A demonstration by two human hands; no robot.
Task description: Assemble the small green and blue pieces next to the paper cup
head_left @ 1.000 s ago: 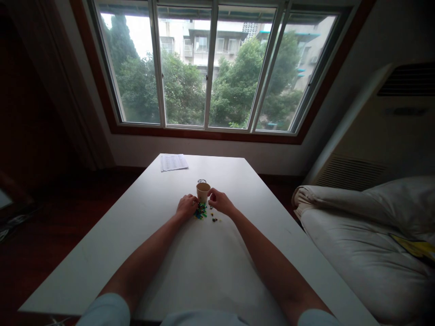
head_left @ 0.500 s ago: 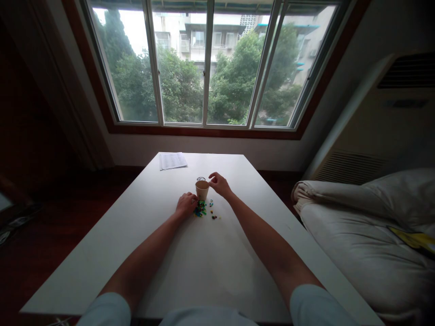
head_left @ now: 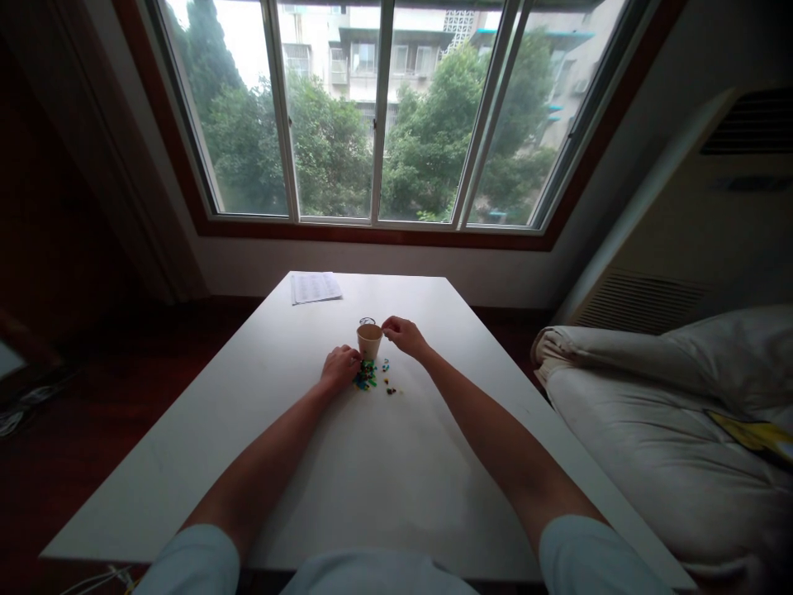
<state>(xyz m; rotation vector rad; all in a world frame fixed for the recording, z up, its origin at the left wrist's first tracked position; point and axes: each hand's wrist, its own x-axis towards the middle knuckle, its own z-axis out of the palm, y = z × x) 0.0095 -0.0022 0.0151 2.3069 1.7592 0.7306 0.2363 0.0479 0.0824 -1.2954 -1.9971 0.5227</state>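
A paper cup [head_left: 370,345] stands upright on the white table. In front of its base lies a small pile of green, blue and dark beads [head_left: 366,377], too small to make out one by one. My left hand [head_left: 340,366] rests at the pile's left edge with its fingers bent and together; what lies under the fingertips is hidden. At the cup's right rim is my right hand [head_left: 404,334], thumb and fingers pinched together. Anything in that pinch is too small to see. Several loose beads [head_left: 390,391] lie to the right of the pile.
Just behind the cup lies a thin dark loop [head_left: 367,321]. Sheets of paper [head_left: 315,287] lie at the far left corner of the white table [head_left: 384,471]. A padded pale seat [head_left: 650,430] stands to the right, and a window [head_left: 375,124] is beyond the table.
My right hand has lowered slightly and its fingers have come together by the cup's rim. My left hand stays beside the beads. The view has tilted a little.
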